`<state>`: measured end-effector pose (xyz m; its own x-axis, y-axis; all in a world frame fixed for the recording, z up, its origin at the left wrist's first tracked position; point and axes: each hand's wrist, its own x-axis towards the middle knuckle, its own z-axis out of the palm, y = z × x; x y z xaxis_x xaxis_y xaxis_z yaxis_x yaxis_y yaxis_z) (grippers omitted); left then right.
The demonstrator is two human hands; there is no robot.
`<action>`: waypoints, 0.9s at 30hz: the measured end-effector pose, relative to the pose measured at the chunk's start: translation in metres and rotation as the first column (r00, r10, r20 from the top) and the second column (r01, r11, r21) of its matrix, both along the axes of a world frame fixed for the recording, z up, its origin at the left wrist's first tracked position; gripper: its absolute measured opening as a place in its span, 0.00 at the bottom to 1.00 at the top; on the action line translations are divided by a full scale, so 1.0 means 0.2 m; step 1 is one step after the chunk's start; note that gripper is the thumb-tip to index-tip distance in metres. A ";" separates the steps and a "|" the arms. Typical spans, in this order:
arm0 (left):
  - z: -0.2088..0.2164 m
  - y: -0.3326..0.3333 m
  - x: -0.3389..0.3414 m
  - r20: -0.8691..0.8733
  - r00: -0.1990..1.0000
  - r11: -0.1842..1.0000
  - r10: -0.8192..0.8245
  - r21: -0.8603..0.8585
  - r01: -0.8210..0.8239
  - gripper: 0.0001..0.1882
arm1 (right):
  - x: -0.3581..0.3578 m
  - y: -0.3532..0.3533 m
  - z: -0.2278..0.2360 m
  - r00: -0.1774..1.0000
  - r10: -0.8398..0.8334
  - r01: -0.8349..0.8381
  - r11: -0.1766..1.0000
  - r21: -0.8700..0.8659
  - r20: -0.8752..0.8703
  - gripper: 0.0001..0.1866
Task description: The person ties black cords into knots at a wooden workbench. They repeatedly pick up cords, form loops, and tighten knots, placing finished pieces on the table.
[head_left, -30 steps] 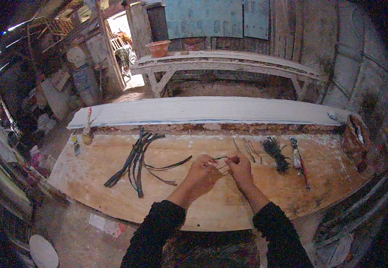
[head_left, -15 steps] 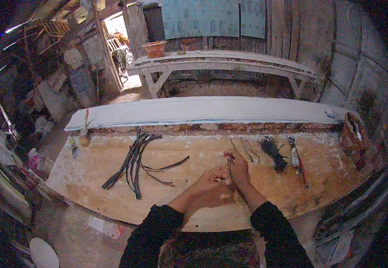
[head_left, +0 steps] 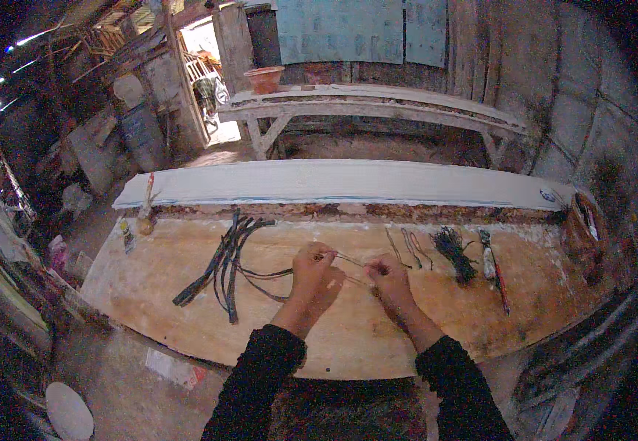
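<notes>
Over the wooden board, my left hand [head_left: 314, 278] and my right hand [head_left: 395, 285] are apart, each in a pinch. A thin cord [head_left: 350, 259] stretches between their fingertips, slanting slightly down to the right. Beyond the left hand lie long dark flat strips [head_left: 223, 263], fanned out loosely. Past my right hand are a few short thin cords [head_left: 414, 249] laid side by side. A dark bundle of cords [head_left: 453, 253] lies further right, beside a slim tool with a red handle [head_left: 500, 283].
The wooden board [head_left: 150, 294] has a raised pale slab [head_left: 348, 181] along its far edge. A brush-like tool [head_left: 146, 209] stands at the left, and a brown container [head_left: 582, 228] at the right end. A long bench [head_left: 378, 106] with an orange bowl [head_left: 264, 79] stands behind.
My hands were close together, and have drawn apart. The left hand moved left and away from me, the right turned inward; the cord now shows stretched between them.
</notes>
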<state>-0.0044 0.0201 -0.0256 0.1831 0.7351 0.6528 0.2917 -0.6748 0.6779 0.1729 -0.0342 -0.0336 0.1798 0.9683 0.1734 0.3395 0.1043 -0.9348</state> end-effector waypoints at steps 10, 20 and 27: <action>-0.31 0.26 -0.02 0.416 0.901 0.858 0.125 -0.502 0.113 0.09 | -0.13 -0.14 0.10 0.756 0.382 -0.522 0.842 -0.139 -0.531 0.11; -0.07 0.07 0.05 0.443 0.896 0.778 -0.037 -0.550 0.304 0.04 | -0.10 -0.15 0.16 0.829 0.341 -0.467 0.858 -0.212 -0.444 0.07; -0.07 0.00 0.09 0.715 0.695 0.536 -0.075 -0.558 0.633 0.05 | -0.06 -0.06 0.09 0.973 0.035 -0.058 0.994 -0.091 -0.230 0.08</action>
